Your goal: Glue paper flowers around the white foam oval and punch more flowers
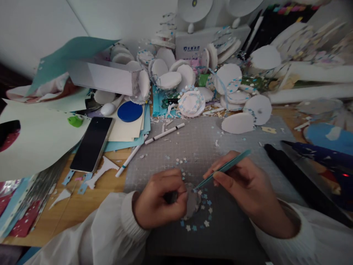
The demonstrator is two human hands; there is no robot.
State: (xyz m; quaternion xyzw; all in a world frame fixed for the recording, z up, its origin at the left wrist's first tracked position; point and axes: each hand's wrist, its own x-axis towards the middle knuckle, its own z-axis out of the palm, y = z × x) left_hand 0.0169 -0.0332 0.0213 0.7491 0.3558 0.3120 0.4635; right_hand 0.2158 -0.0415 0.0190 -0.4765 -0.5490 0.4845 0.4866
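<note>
Head view: our right hand [239,184] clamps teal tweezers [231,164], tips near the small disc [191,209] on the grey mat [234,228]; our left hand [161,202], fingers together, is at the disc's edge. We judge it light, fragile, best held by the rim.

The back is closed by a pale wall [116,18], crossed by a thin seam [76,17]. The wooden table [64,224] is dimly lit
</note>
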